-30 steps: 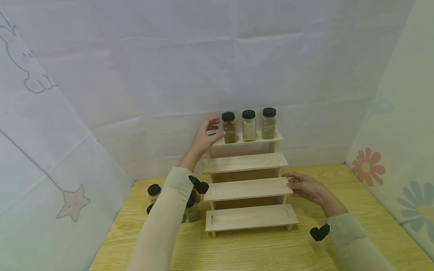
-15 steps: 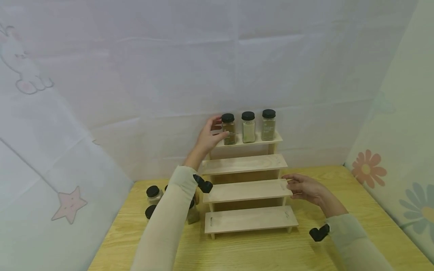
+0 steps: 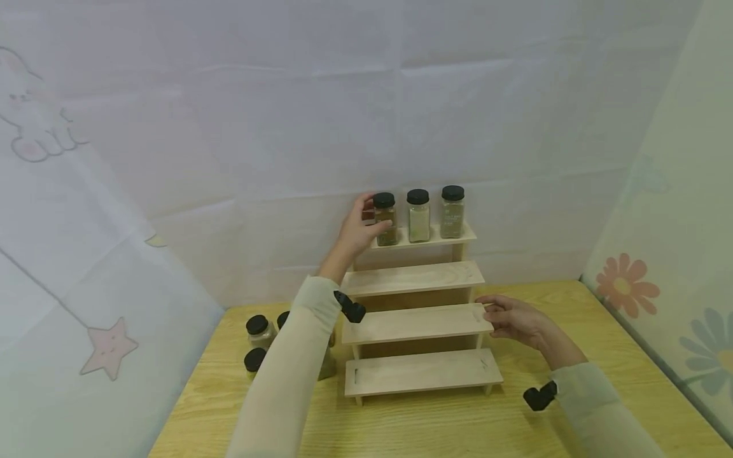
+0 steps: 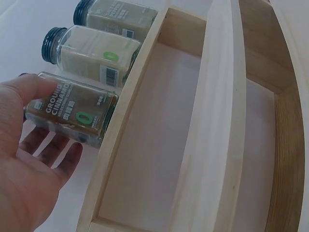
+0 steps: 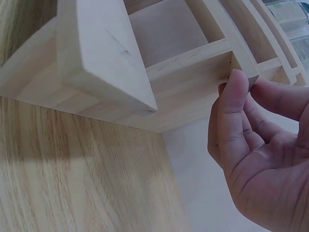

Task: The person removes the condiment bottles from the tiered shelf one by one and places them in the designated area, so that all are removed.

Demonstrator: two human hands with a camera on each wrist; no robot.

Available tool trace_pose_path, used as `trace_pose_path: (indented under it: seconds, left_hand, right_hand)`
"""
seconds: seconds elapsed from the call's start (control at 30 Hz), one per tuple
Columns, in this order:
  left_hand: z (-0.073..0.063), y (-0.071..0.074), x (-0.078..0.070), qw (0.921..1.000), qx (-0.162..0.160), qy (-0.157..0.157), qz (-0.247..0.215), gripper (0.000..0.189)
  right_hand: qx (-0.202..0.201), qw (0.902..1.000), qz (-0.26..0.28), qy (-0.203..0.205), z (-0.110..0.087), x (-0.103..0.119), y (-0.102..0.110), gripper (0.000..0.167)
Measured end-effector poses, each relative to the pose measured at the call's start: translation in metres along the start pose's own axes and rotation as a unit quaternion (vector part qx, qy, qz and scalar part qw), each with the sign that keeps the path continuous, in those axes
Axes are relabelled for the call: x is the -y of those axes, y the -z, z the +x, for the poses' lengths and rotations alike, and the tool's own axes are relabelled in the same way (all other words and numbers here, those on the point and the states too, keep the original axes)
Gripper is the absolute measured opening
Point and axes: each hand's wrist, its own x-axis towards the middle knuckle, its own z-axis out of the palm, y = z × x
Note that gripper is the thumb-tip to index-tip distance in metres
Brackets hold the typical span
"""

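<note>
A stepped wooden display rack (image 3: 420,323) stands on the table. On its top tier are three black-lidded square spice jars in a row. My left hand (image 3: 356,234) holds the leftmost, a brown ground cinnamon jar (image 4: 72,104), its thumb across the label and its fingers behind the glass. Beside it stand a pale yellow jar (image 3: 419,222) and a greenish jar (image 3: 452,219). With thumb and fingertips, my right hand (image 3: 518,321) pinches the right end of the second tier from the bottom; the right wrist view shows this grip at the tier's corner (image 5: 241,65).
Several more black-lidded jars (image 3: 258,326) stand on the wood-grain table (image 3: 435,426) left of the rack, partly hidden by my left sleeve (image 3: 286,381). A pale cloth backdrop (image 3: 286,127) rises close behind the rack, with printed side panels on either side.
My left hand has moved right and closed its fingers and thumb round the cinnamon jar. The right hand has kept its place at the rack.
</note>
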Motion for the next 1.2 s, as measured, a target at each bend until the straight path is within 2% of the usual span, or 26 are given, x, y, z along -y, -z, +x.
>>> trace_pose_path:
  seconds: [0.23, 0.37, 0.57, 0.77, 0.93, 1.2]
  left_hand:
    - [0.0, 0.001, 0.0, 0.9991, -0.031, 0.006, 0.029, 0.073]
    - [-0.004, 0.005, -0.006, 0.9982, -0.045, 0.001, 0.039, 0.073]
    - [-0.015, 0.015, -0.019, 0.999, -0.035, -0.012, 0.027, 0.07]
    - [-0.038, 0.029, -0.026, 0.9998, 0.0, -0.017, 0.007, 0.067]
    - [-0.065, 0.039, -0.028, 0.9996, 0.026, 0.0, 0.013, 0.07]
    - [-0.099, 0.051, -0.021, 0.9991, 0.034, -0.004, 0.022, 0.071]
  right_hand:
    - [0.006, 1.0, 0.002, 0.004, 0.002, 0.0, -0.002, 0.061]
    - [0.008, 1.0, 0.003, 0.005, 0.004, 0.0, -0.002, 0.062]
    - [0.008, 1.0, 0.003, 0.004, 0.006, 0.001, -0.002, 0.06]
    - [0.008, 0.9999, 0.002, 0.007, 0.007, 0.001, -0.003, 0.061]
    - [0.007, 1.0, 0.004, 0.004, 0.008, 0.0, -0.004, 0.063]
    - [0.009, 0.9999, -0.001, 0.008, 0.007, -0.001, -0.003, 0.063]
